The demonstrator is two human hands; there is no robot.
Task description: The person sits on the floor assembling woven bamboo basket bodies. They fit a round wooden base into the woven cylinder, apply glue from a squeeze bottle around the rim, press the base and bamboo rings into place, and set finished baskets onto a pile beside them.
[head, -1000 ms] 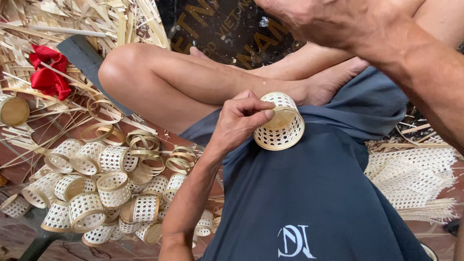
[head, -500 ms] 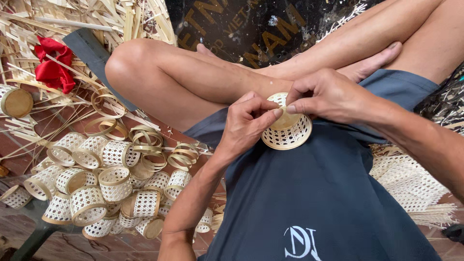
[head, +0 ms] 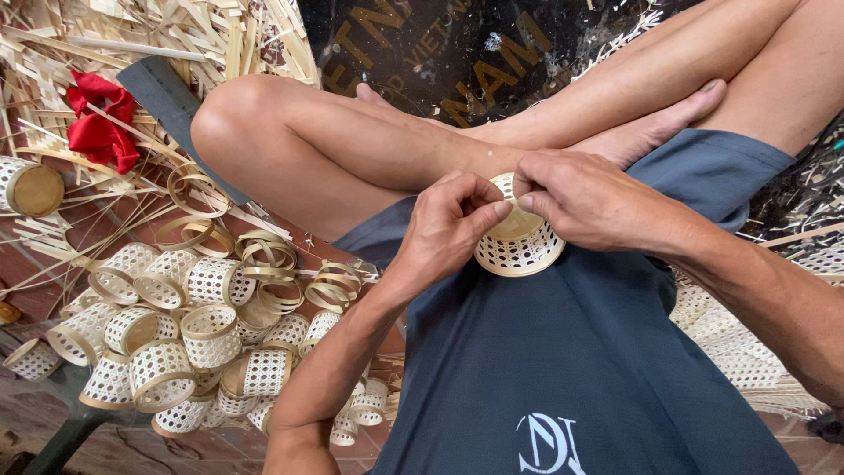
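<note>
Head view: small woven cup (head: 520, 248) held over the lap, just in front of the crossed shins, left hand (head: 448, 230) and right hand (head: 591, 204) both pinching its rim; too hard a squeeze likely to buckle the thin lattice, a loose grip likely to drop it toward the pile of finished cups (head: 185, 339)

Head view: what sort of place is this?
Probably a floor-level basket-weaving workspace: both hands, left hand and right hand, hold a small woven basket, beside a heap of finished baskets, bamboo rings and loose strips.
</note>
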